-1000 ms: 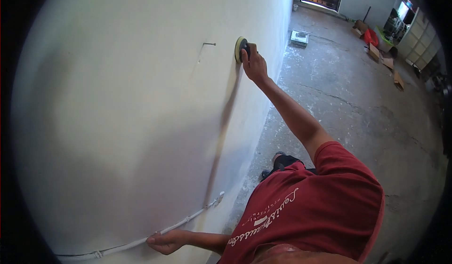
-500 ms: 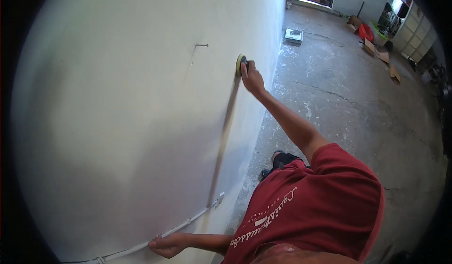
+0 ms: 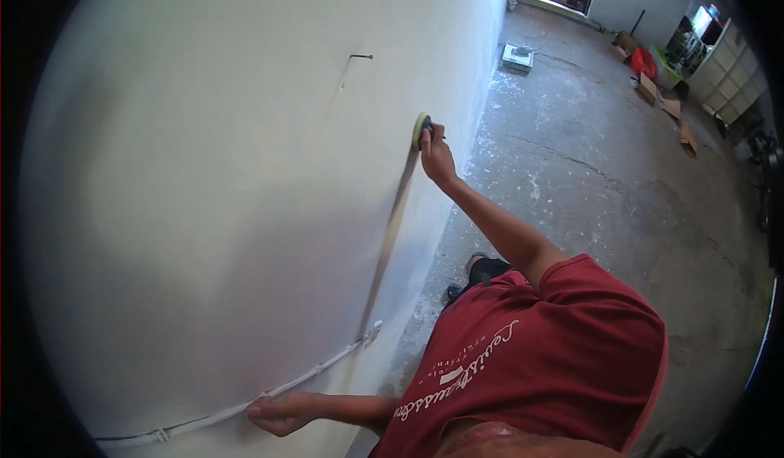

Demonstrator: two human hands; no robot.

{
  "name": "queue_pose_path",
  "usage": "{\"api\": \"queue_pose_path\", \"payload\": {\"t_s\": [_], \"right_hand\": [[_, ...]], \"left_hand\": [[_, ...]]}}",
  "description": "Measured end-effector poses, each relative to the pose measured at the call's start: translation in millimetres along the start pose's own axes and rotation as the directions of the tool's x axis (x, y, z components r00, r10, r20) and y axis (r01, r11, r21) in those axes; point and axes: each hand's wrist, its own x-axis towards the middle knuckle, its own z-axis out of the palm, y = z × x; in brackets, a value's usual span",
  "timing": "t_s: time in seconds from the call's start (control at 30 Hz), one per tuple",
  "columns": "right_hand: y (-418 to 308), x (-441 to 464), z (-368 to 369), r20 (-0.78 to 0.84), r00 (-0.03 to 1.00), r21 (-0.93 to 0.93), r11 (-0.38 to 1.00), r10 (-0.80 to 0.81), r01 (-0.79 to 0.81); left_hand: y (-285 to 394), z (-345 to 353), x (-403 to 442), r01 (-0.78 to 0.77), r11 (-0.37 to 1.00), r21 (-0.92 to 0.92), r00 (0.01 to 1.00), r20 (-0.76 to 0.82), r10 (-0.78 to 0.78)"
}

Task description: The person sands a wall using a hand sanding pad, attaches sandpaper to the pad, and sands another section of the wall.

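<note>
My right hand [image 3: 438,154] grips a round sanding pad [image 3: 420,132], dark-backed with a yellow-green rim. Its face lies against the pale wall [image 3: 245,156], and a long shadow falls below it. Lower down, my left hand [image 3: 282,413] is beside a white conduit [image 3: 314,371] that runs along the wall. Its fingers are curled together, and nothing shows in them. Whether the fingertips touch the conduit or only the wall, I cannot tell.
A nail [image 3: 361,56] sticks out of the wall left of the pad. On the stained concrete floor [image 3: 588,205] stands a square container [image 3: 518,57] near the wall. Cardboard pieces [image 3: 670,104], a red bag [image 3: 643,61] and a pale panel [image 3: 727,74] are at the far right.
The sanding pad has moved down the wall toward me, away from the nail's level, still against the surface. My left hand stays by the conduit. The view has shifted slightly.
</note>
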Motion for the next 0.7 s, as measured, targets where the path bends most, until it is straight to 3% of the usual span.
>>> {"api": "queue_pose_path", "payload": {"t_s": [0.1,0.23,0.37,0.5,0.53,0.6,0.7], "right_hand": [[-12,-6,-6,0.049,0.999,-0.029,1.0,-0.003,0.004],[-8,-25,-3,0.01,0.976,-0.043,0.975,-0.216,0.216],[13,-25,7,0.044,0.993,0.012,0.994,0.111,-0.111],[14,-57,10,0.022,0.99,0.04,0.989,-0.143,0.142],[39,-58,19,0.017,0.99,0.038,0.989,-0.14,0.14],[95,-51,44,0.116,0.971,-0.059,0.977,0.21,-0.204],[63,-76,30,0.182,0.964,-0.034,0.981,0.196,-0.193]], "left_hand": [[3,2,0,0.045,0.999,-0.009,0.999,-0.012,-0.045],[-2,-1,-1,0.014,1.0,0.025,1.0,0.017,-0.015],[-21,-6,-3,0.032,0.998,-0.056,0.999,0.012,-0.031],[-19,-7,-1,0.002,0.997,-0.075,0.999,0.047,0.001],[-10,-2,0,0.014,0.999,-0.034,1.0,0.023,-0.013],[-3,3,-1,0.031,1.0,-0.003,0.999,-0.013,-0.031],[-6,0,0,0.01,1.0,-0.016,1.0,0.016,-0.01]]}}
